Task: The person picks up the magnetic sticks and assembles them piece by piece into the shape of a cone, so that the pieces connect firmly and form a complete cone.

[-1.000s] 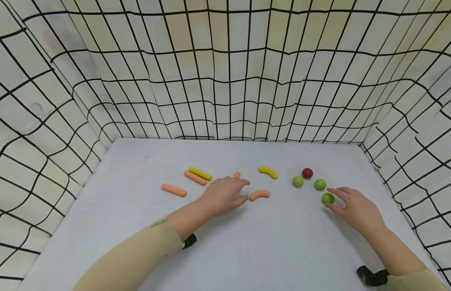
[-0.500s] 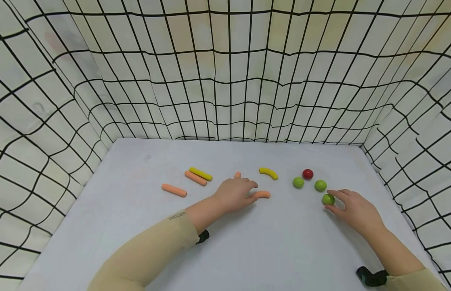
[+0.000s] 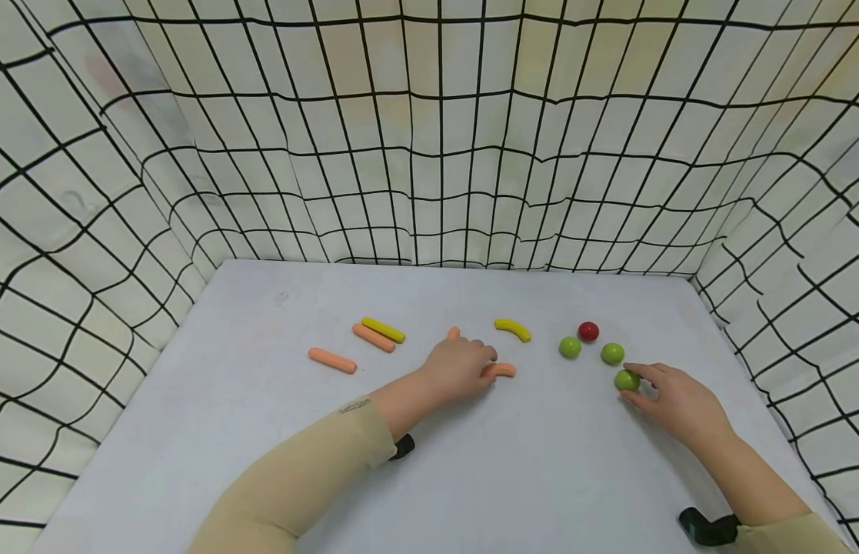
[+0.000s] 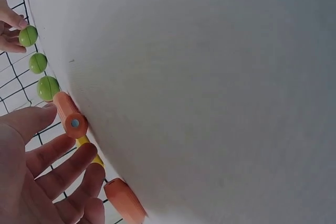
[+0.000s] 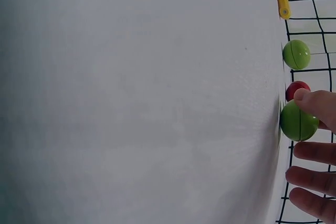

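Observation:
My left hand (image 3: 459,369) grips the near end of a curved orange stick (image 3: 504,370) lying on the table. In the left wrist view, thumb and index finger sit on either side of that stick (image 4: 67,109), whose end shows a small round pale inset. My right hand (image 3: 681,400) holds the nearest green ball (image 3: 627,380) between thumb and index finger, and the ball rests at table level. The right wrist view shows the thumb over the green ball's (image 5: 299,124) upper side and the index fingertip beneath it. The other right fingers are extended.
Two more green balls (image 3: 570,347) and a red ball (image 3: 588,332) lie beyond the right hand. A curved yellow piece (image 3: 514,330) lies at centre. Straight orange sticks (image 3: 332,360) and a yellow stick (image 3: 384,329) lie left. Black-gridded white walls (image 3: 429,177) enclose the table's back and sides.
My left hand has moved right and come down over the curved orange stick, its fingers closing round one end. My right hand has stayed at the green ball.

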Demonstrator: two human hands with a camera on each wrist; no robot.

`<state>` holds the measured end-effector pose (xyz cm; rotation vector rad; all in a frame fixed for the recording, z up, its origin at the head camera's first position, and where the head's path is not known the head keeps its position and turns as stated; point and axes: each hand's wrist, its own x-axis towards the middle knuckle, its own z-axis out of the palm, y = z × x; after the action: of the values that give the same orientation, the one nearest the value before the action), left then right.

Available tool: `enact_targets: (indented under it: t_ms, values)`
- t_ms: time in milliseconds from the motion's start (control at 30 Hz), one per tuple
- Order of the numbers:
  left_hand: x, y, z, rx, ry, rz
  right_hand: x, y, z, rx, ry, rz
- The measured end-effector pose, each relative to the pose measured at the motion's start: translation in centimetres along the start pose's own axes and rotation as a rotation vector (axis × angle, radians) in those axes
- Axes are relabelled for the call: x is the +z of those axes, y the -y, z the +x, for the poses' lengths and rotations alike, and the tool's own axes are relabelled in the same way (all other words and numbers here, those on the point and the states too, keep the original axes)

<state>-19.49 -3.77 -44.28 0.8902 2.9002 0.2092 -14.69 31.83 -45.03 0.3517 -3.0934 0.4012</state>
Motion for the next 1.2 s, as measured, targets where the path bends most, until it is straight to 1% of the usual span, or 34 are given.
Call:
enact_targets:
  t_ms: [267,567,733,967,1200]
  values:
    - [0.2,-0.4,0.6,-0.009,0.031,0.034,-0.1,0.1,0.0,0.007,0.026,0.014]
    - [0.0,-0.7,1.0,-0.034,0.057,0.023,-0.1,0.3,0.0,0.007,0.026,0.016]
    - [0.0,-0.8,1.0,-0.040,0.056,0.022,0.0,0.3,0.1,0.009,0.031,0.016]
    - [0.0,-1.0,1.0,-0.040,0.060,0.045,0.0,0.4,0.3,0.003,0.033,0.011]
    - [0.0,-1.1,0.8,-0.032,0.038,0.041,0.0,0.6,0.3,0.004,0.030,0.007]
